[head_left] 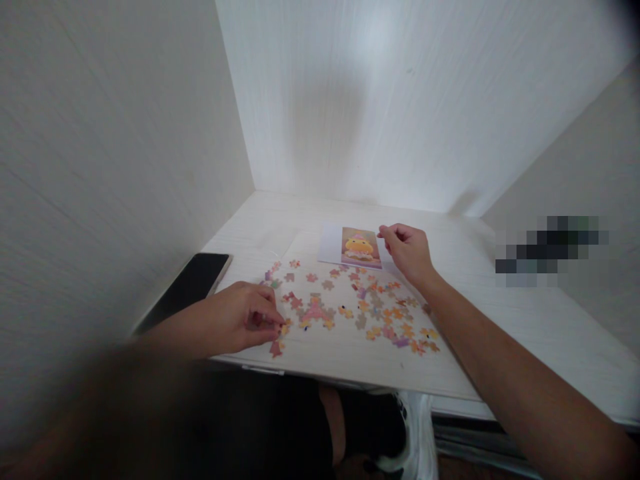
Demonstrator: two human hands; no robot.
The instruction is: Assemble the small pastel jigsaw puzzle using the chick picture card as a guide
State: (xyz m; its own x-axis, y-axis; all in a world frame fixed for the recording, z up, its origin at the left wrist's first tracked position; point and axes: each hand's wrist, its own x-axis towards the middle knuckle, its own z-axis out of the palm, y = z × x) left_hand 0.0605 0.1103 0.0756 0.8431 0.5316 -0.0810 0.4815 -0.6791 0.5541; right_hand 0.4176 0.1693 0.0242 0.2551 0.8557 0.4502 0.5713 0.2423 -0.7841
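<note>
Several small jigsaw pieces in orange, pink and purple lie scattered on a white desk. My left hand rests on the desk at the left edge of the scatter, its fingertips pinched on a piece near the front. My right hand hovers at the far side, its fingers curled together beside a picture card of a yellow figure. Whether the right fingers hold a piece is too small to tell.
A black phone lies face up at the desk's left, against the wall. White walls enclose the desk on the left and back. The desk's front edge runs below the pieces, with my legs and a white shoe beneath it.
</note>
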